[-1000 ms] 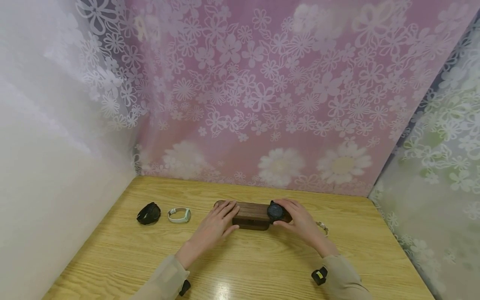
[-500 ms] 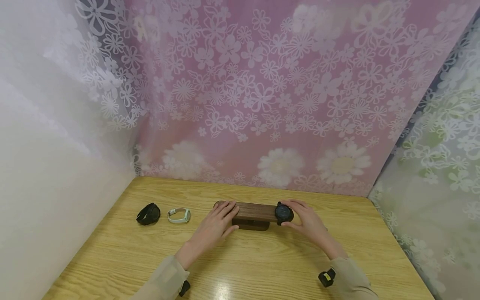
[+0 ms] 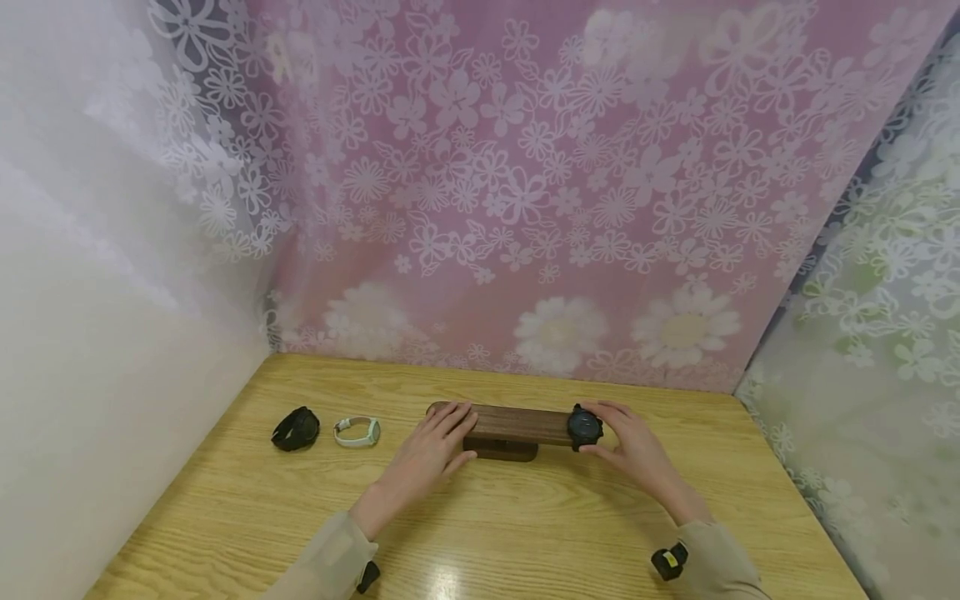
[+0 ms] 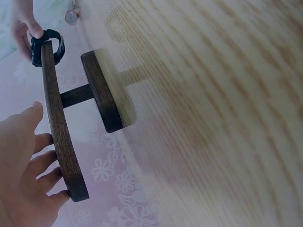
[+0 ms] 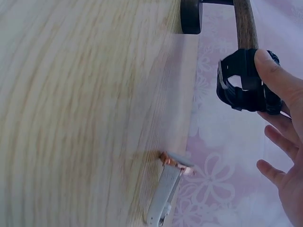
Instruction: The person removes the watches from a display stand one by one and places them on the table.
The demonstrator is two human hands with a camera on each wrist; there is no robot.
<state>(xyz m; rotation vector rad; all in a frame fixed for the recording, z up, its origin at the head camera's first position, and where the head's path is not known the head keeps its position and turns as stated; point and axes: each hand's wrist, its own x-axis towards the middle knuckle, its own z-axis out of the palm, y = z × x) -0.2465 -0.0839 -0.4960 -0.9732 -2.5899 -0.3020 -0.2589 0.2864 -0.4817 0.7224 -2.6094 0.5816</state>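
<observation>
A dark wooden watch stand [image 3: 517,423] with a long top bar stands on its base [image 3: 501,451]. My left hand [image 3: 425,450] rests on the bar's left end; in the left wrist view its fingertips touch the top side and the thumb stands apart. At the bar's right end is a black watch [image 3: 584,427] with its strap closed in a loop. My right hand [image 3: 632,446] pinches it between thumb and fingers. The right wrist view has the looped strap [image 5: 239,80] right at the bar's tip; whether the tip is still inside the loop I cannot tell.
On the wooden table [image 3: 480,533], a black watch [image 3: 296,429] and a mint-green watch [image 3: 357,432] lie to the left. A watch with a pale strap [image 5: 163,194] lies near my right hand. Floral curtains [image 3: 525,208] stand behind and at the right.
My right hand has slid the black watch rightward along the bar to its end. The left hand and the stand have stayed put.
</observation>
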